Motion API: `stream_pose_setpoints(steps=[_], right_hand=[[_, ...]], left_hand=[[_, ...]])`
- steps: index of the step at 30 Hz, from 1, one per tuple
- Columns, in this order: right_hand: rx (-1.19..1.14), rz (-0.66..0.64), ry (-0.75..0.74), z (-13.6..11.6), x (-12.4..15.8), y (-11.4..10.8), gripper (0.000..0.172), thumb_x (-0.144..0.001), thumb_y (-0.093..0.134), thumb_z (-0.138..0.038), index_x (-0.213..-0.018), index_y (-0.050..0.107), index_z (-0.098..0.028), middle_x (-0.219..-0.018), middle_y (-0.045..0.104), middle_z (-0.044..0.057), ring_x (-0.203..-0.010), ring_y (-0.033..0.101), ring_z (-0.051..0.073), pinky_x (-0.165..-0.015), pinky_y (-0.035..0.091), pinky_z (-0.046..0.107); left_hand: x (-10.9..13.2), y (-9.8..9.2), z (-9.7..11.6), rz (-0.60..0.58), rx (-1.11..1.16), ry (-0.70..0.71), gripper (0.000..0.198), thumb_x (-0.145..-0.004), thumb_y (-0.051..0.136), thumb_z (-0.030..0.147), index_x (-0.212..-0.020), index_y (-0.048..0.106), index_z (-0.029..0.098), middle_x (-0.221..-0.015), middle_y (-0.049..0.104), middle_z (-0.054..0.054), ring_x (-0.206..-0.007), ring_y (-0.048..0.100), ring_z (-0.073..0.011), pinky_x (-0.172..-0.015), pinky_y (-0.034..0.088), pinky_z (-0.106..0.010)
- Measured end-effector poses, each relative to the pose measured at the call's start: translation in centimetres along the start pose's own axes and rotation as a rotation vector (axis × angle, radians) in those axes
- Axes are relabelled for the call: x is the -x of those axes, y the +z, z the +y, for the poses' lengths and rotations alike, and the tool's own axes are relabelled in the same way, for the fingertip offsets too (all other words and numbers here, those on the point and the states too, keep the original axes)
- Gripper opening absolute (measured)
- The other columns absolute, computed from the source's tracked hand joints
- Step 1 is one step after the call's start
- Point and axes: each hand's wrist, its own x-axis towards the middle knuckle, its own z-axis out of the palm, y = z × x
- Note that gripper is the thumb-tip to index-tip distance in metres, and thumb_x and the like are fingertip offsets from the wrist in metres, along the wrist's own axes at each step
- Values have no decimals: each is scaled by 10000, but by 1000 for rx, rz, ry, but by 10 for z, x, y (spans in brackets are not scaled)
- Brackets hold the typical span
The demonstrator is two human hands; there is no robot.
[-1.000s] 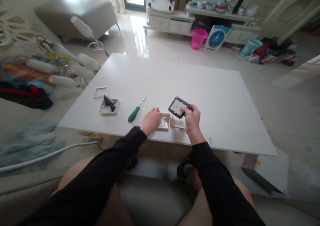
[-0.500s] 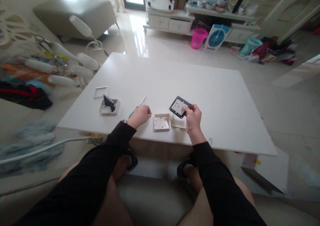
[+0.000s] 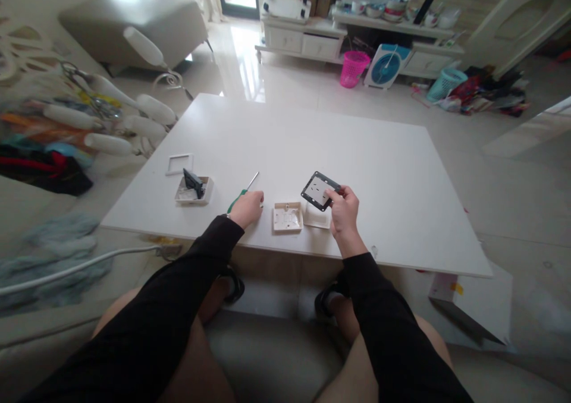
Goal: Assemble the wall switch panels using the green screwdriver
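Between the thumb and fingers of my right hand (image 3: 345,213) is a wall socket (image 3: 319,189), a light face with slots in a dark square frame, held tilted above the table. Beneath it lies a pale rectangular cover (image 3: 317,217), partly hidden by the socket and hand. My left hand (image 3: 247,208) is low over the table with its fingers closed; whatever they pinch is too small to name. A screwdriver (image 3: 236,199) with a green handle lies just behind that hand, partly covered by it. A white open back box (image 3: 288,217) sits between my hands.
At the table's left, another white box (image 3: 200,196) contains a dark part (image 3: 193,181), and a white frame (image 3: 179,164) lies behind it. The white table (image 3: 321,141) has its near edge before my knees. A lamp with white shades (image 3: 147,46) stands beyond its left side.
My left hand has moved slightly left and down, closer to the near edge, baring more of the screwdriver's green handle. My right hand keeps the socket nearly still.
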Motion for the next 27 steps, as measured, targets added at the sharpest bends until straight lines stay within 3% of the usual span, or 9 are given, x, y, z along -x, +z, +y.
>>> stream_pose_setpoints(steps=[6,10,13,15,17,20,27], right_hand=[[-10,3,8,-3,-2,0,287,-622,768,-355,-806,592,-222,-756,627,-61,-714,597,141,-650,499,277],[-8,5,13,-4,-2,1,289,-622,771,-351,-814,600,-219,-753,624,-58,-727,601,146,-672,515,289],[-4,5,9,-4,-2,1,293,-619,774,-353,-818,608,-216,-755,621,-59,-727,595,146,-680,516,291],[-1,4,5,-3,-2,1,293,-622,774,-352,-820,607,-216,-764,624,-59,-731,600,146,-686,514,289],[10,-1,1,-1,-1,1,289,-632,772,-353,-821,602,-216,-781,631,-55,-735,605,144,-689,511,284],[27,-5,-6,1,-1,1,291,-639,768,-364,-827,601,-218,-787,631,-54,-721,589,138,-684,509,281],[38,-17,-19,4,-1,0,299,-645,763,-372,-843,600,-220,-802,626,-53,-726,590,139,-684,511,283]], left_hand=[[1,-5,3,6,-19,-19,315,-876,596,145,-1166,711,189,-1148,768,-139,-1108,724,-287,-944,558,-355],[7,-14,20,82,10,-23,257,-959,560,290,-1099,736,165,-1182,766,-172,-1101,734,-293,-956,553,-360],[13,-17,34,-92,116,-31,373,-982,568,481,-901,757,170,-938,799,-145,-974,758,-283,-859,558,-327],[15,-15,39,-176,133,-9,300,-918,664,444,-859,762,166,-865,796,-130,-921,760,-272,-808,551,-306],[17,-12,41,-151,107,16,170,-868,688,300,-900,777,159,-903,803,-126,-926,760,-264,-798,547,-300],[20,-8,41,-78,74,48,213,-851,620,166,-974,794,167,-997,807,-125,-975,756,-260,-820,549,-305],[25,-10,45,-17,81,101,290,-982,546,272,-1112,797,206,-1115,801,-122,-1098,736,-285,-936,549,-362]])
